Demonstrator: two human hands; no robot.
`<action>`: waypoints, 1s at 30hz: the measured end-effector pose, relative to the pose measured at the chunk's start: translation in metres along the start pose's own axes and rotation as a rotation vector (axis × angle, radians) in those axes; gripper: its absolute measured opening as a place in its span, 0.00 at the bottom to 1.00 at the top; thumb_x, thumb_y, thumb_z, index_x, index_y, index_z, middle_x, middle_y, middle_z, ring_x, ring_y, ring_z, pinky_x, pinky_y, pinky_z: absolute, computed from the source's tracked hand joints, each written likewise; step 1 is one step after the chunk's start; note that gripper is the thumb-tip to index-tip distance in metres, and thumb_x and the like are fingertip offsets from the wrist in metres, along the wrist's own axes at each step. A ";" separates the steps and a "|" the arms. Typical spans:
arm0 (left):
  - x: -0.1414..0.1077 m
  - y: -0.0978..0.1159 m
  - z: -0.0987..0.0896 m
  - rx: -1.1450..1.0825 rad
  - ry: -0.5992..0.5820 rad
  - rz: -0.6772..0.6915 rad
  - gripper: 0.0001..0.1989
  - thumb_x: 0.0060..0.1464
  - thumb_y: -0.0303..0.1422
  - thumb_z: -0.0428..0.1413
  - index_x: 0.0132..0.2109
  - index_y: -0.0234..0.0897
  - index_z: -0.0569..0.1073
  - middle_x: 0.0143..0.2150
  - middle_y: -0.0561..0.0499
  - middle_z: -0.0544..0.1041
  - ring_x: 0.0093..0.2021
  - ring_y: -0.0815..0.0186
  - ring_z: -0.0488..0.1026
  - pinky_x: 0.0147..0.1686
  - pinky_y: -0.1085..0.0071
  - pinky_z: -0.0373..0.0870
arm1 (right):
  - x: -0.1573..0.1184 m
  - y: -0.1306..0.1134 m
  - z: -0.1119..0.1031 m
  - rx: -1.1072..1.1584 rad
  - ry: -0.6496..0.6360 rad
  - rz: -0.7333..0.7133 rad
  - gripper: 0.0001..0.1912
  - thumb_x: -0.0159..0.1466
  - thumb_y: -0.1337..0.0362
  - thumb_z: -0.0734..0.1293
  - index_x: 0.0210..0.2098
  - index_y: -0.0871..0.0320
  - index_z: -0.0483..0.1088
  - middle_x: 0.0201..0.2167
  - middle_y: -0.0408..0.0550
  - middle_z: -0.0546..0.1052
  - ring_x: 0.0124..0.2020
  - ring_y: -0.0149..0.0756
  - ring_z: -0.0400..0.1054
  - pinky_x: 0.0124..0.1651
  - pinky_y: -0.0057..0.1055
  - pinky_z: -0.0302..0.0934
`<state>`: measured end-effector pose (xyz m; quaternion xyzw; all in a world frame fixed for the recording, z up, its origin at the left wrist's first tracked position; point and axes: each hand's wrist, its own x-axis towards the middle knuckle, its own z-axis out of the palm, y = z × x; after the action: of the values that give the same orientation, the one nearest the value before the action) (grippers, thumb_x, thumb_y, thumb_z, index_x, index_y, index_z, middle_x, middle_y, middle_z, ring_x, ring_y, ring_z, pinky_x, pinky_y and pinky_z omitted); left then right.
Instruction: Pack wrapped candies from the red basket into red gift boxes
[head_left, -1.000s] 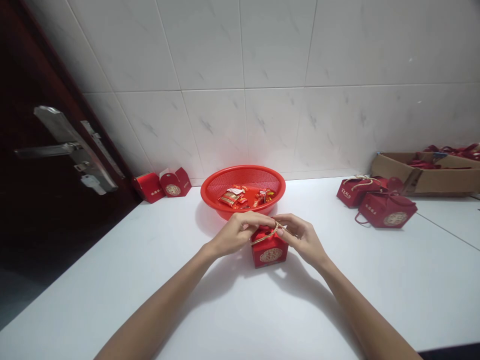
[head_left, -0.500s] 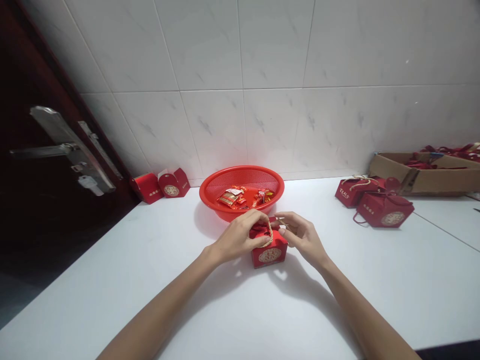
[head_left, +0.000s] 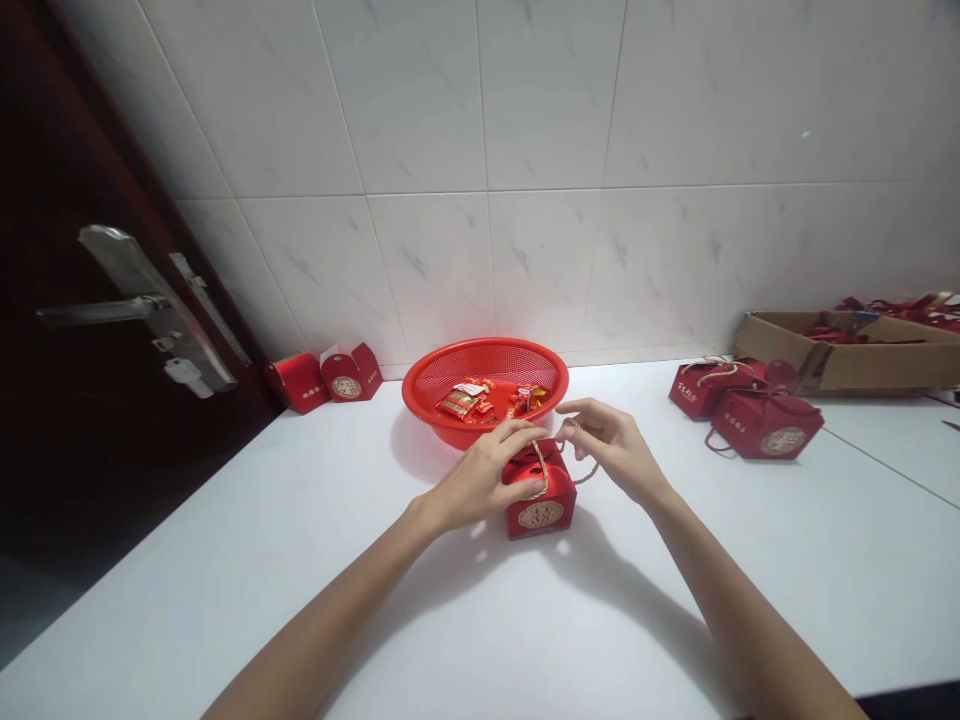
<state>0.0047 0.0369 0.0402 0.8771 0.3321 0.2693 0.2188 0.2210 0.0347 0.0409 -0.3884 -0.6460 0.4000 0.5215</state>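
Observation:
A small red gift box (head_left: 541, 512) with a gold medallion on its front stands on the white table before me. My left hand (head_left: 487, 475) is closed over its top left side, with the thumb at the front beside a twisted gold cord loop (head_left: 541, 465). My right hand (head_left: 616, 448) is just right of the box, pinching a second gold cord (head_left: 587, 476) between thumb and finger. That cord curves from the box's right side up to my fingertips. My left fingers hide part of the box's top.
Behind the box sits a red mesh basket (head_left: 487, 350) with wrapped sweets (head_left: 461, 402). Two red boxes (head_left: 352, 378) stand at the back left by the door. Two more red boxes (head_left: 772, 425) and a cardboard carton (head_left: 885, 365) with red items are on the right.
My right hand has drawn slightly right, away from the box, with the cord at its fingertips. My left hand stays on the box. The view has shifted a little.

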 end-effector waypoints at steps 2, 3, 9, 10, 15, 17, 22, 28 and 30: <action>-0.001 0.000 0.000 0.011 0.013 0.013 0.25 0.61 0.34 0.58 0.64 0.46 0.66 0.66 0.43 0.66 0.62 0.52 0.68 0.59 0.52 0.70 | 0.009 -0.009 -0.002 -0.081 -0.063 0.035 0.15 0.59 0.56 0.70 0.42 0.58 0.75 0.26 0.44 0.77 0.24 0.32 0.68 0.29 0.32 0.66; -0.001 0.000 0.001 0.020 0.022 0.022 0.26 0.61 0.33 0.58 0.65 0.47 0.65 0.68 0.43 0.64 0.63 0.51 0.67 0.60 0.51 0.69 | 0.014 -0.013 -0.002 -0.126 -0.099 0.063 0.14 0.59 0.57 0.70 0.41 0.58 0.75 0.26 0.45 0.77 0.24 0.33 0.69 0.28 0.31 0.66; -0.001 -0.004 0.003 0.058 0.097 0.053 0.29 0.61 0.29 0.55 0.67 0.47 0.62 0.71 0.43 0.60 0.69 0.50 0.60 0.64 0.49 0.65 | 0.031 -0.026 0.005 -0.276 -0.151 0.155 0.12 0.58 0.65 0.69 0.42 0.58 0.76 0.29 0.47 0.79 0.23 0.33 0.70 0.24 0.29 0.64; -0.001 -0.004 0.003 0.055 0.112 0.061 0.28 0.61 0.28 0.55 0.67 0.46 0.63 0.70 0.43 0.61 0.69 0.50 0.60 0.64 0.49 0.65 | 0.032 -0.027 0.007 -0.296 -0.149 0.157 0.12 0.58 0.66 0.69 0.42 0.58 0.76 0.29 0.47 0.79 0.23 0.33 0.70 0.24 0.29 0.63; 0.000 -0.007 0.004 0.029 0.165 0.114 0.26 0.59 0.21 0.49 0.63 0.43 0.66 0.68 0.43 0.63 0.68 0.54 0.63 0.64 0.52 0.66 | 0.038 -0.033 0.010 -0.454 -0.160 0.121 0.08 0.56 0.72 0.68 0.35 0.57 0.76 0.24 0.45 0.78 0.22 0.34 0.70 0.22 0.27 0.58; 0.000 -0.007 0.004 0.028 0.186 0.119 0.25 0.60 0.22 0.50 0.62 0.42 0.66 0.67 0.42 0.65 0.68 0.54 0.62 0.64 0.52 0.66 | 0.042 -0.033 0.012 -0.422 -0.184 0.120 0.09 0.55 0.72 0.68 0.35 0.57 0.75 0.23 0.44 0.78 0.21 0.33 0.69 0.21 0.26 0.57; 0.001 -0.007 0.005 0.006 0.239 0.123 0.29 0.58 0.26 0.57 0.65 0.41 0.62 0.67 0.41 0.64 0.68 0.53 0.62 0.67 0.52 0.62 | 0.047 -0.033 0.017 -0.362 -0.220 0.152 0.12 0.55 0.73 0.67 0.38 0.56 0.74 0.20 0.42 0.77 0.21 0.34 0.70 0.21 0.26 0.60; 0.001 -0.007 0.008 -0.013 0.255 0.098 0.35 0.55 0.26 0.58 0.68 0.43 0.57 0.68 0.42 0.63 0.66 0.54 0.65 0.66 0.54 0.63 | 0.048 -0.032 0.021 -0.339 -0.239 0.177 0.12 0.55 0.74 0.66 0.38 0.57 0.73 0.22 0.43 0.77 0.23 0.35 0.71 0.24 0.28 0.63; 0.001 -0.007 0.009 -0.009 0.258 0.095 0.37 0.55 0.26 0.58 0.69 0.45 0.56 0.68 0.43 0.63 0.67 0.53 0.63 0.66 0.53 0.64 | 0.048 -0.032 0.020 -0.327 -0.259 0.190 0.12 0.56 0.73 0.66 0.38 0.57 0.73 0.23 0.43 0.76 0.24 0.34 0.71 0.25 0.27 0.63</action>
<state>0.0073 0.0411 0.0298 0.8491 0.3142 0.3912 0.1653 0.1908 0.0648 0.0850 -0.4725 -0.7241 0.3837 0.3243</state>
